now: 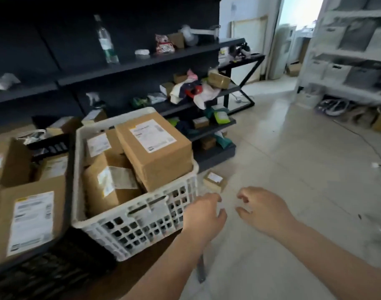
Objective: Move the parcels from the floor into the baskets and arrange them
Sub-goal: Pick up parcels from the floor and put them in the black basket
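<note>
A white plastic basket (142, 226) stands in the middle, filled with several brown cardboard parcels; a large labelled one (155, 148) lies on top at the right. A black basket (55, 263) at the left holds more labelled parcels (29, 221). One small parcel (214, 180) lies on the floor just right of the white basket. My left hand (204, 215) hovers by the white basket's right corner, fingers relaxed, holding nothing. My right hand (263, 211) hangs beside it over the floor, fingers loosely curled and empty. Both are a little in front of the small parcel.
Dark shelves (142, 61) with a bottle, boxes and clothes run behind the baskets. White shelving (347, 55) with bins stands at the far right, boxes beneath it. A cable (367, 146) crosses the pale tiled floor, and a thin dark bar (201, 269) lies by my left arm.
</note>
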A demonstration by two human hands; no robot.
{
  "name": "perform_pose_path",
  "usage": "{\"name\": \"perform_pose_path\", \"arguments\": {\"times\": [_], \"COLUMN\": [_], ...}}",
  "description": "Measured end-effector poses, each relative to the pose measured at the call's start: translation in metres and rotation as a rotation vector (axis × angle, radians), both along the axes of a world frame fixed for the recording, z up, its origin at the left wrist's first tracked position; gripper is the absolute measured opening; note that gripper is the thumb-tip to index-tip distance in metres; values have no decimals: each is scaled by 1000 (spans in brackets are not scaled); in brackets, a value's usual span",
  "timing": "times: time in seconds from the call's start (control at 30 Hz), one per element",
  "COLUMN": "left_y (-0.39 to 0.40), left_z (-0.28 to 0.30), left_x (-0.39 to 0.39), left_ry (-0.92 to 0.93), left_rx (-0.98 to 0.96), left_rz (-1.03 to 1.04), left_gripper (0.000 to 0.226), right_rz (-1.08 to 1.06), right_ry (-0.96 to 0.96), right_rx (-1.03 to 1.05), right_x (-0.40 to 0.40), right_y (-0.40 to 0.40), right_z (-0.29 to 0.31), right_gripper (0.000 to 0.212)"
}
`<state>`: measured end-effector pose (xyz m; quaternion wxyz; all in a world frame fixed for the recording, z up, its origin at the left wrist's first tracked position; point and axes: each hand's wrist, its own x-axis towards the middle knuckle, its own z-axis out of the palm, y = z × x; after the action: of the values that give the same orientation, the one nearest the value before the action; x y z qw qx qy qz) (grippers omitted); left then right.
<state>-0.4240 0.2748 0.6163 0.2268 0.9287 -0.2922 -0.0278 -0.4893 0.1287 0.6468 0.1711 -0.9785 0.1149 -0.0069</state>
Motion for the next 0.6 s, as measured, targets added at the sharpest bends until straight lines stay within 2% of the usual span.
{"name": "perform_pose_path", "arguments": {"times": [0.23,0.4,0.6], "left_y": [-117,-183,-252], "left_z": [-34,-66,-115], "left_x": [49,125,232], "left_ry": [78,153,383], "left_rx": [148,152,63], "left_rz": [16,136,359], "left_gripper": [34,34,31], "right_rz": [73,122,172], "right_ry": [102,150,214], "right_rx": [-118,-87,12], "right_x": [42,126,250], "right_y": [-131,-201,-279], "right_z": [-40,-70,-104], "right_gripper": [37,41,40]}}
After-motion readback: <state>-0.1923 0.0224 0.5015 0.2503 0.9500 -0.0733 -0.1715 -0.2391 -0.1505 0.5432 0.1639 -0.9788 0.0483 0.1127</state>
